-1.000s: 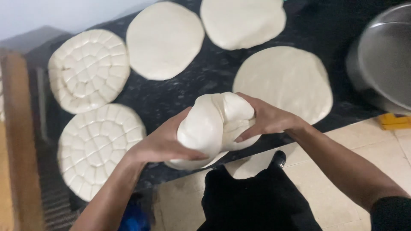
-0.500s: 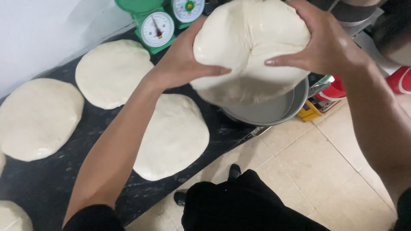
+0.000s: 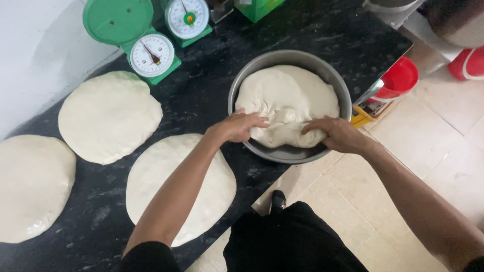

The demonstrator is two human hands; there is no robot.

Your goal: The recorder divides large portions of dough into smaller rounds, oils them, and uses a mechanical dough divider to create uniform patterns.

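Large pale sheet of soft dough (image 3: 287,103) lying crumpled in a round grey metal pan (image 3: 242,80) on a black speckled countertop (image 3: 201,95). The left hand (image 3: 237,126) and right hand (image 3: 335,133) rest flat on the dough's near edge, fingers loosely spread, pressing rather than pinching. The step in hand appears to be settling the dough into the pan; the next move likely calls for pushing the folded edge outward toward the pan wall. Half a second earlier both hands held the dough aloft above the pan; it now sits inside. Three flattened pale dough discs (image 3: 108,116) lie left, beside two green dial scales (image 3: 151,53).
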